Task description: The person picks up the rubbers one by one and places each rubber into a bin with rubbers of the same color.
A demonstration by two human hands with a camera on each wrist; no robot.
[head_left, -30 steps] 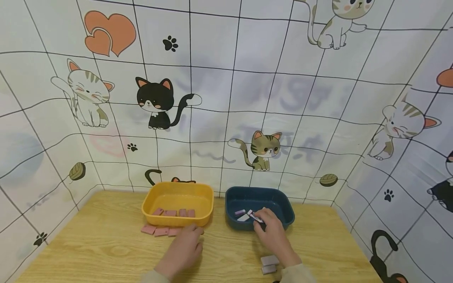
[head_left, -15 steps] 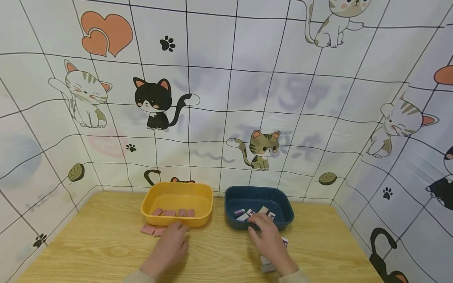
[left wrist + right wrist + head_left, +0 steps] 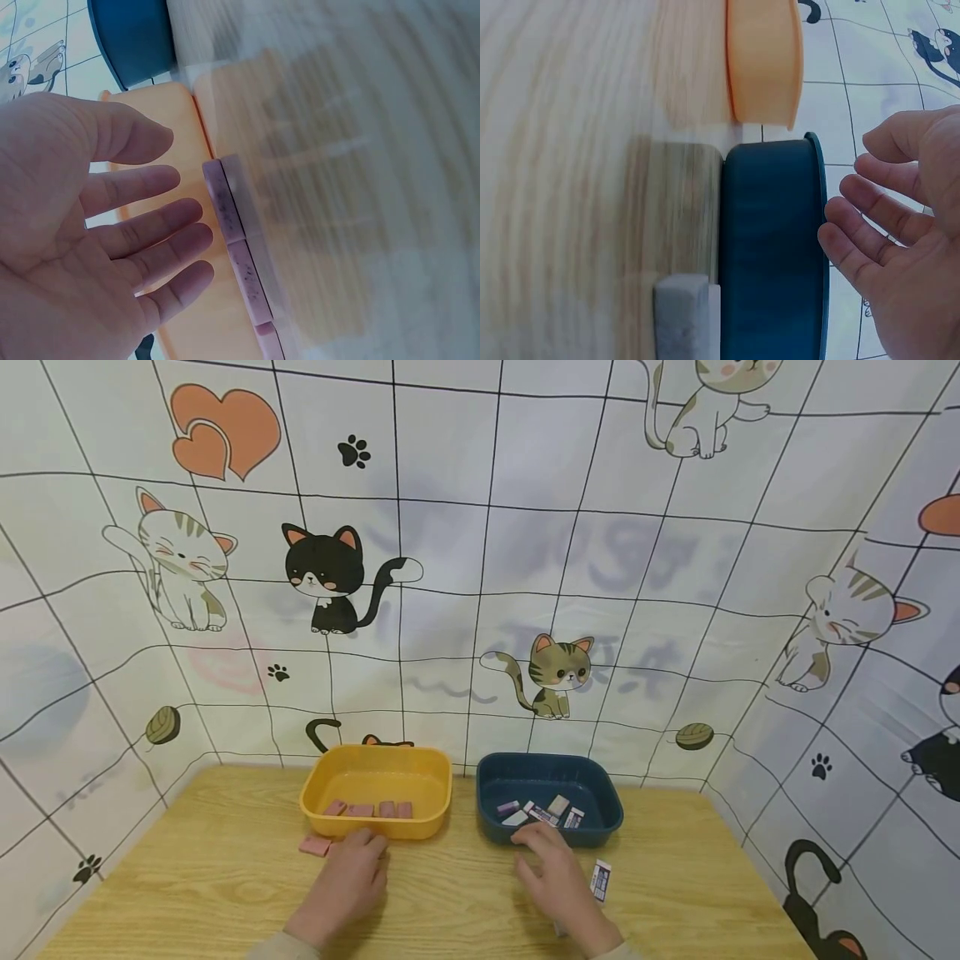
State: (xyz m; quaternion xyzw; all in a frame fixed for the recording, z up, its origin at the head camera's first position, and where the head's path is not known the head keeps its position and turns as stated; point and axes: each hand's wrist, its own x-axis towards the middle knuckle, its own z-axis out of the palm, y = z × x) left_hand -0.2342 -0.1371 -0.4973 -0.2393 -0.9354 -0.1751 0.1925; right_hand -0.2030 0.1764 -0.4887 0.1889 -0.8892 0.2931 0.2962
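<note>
My left hand hovers at the front of the yellow bin, fingers loosely extended and palm bare in the left wrist view. A row of pink erasers lies on the table against that bin, partly covered by the hand in the head view. Inside it are several more pink erasers. My right hand is by the front rim of the dark blue bin, holding nothing, fingers slightly bent. That bin contains several white and purple erasers, some in printed sleeves. One sleeved eraser lies right of this hand.
A greyish-white block sits on the table in front of the blue bin, mostly hidden by the right arm in the head view. Both bins stand side by side at the wooden table's back, before a cat-print curtain.
My right hand has let go of a sleeved eraser into the blue bin and drawn back left. My left hand has moved left along the yellow bin's front.
</note>
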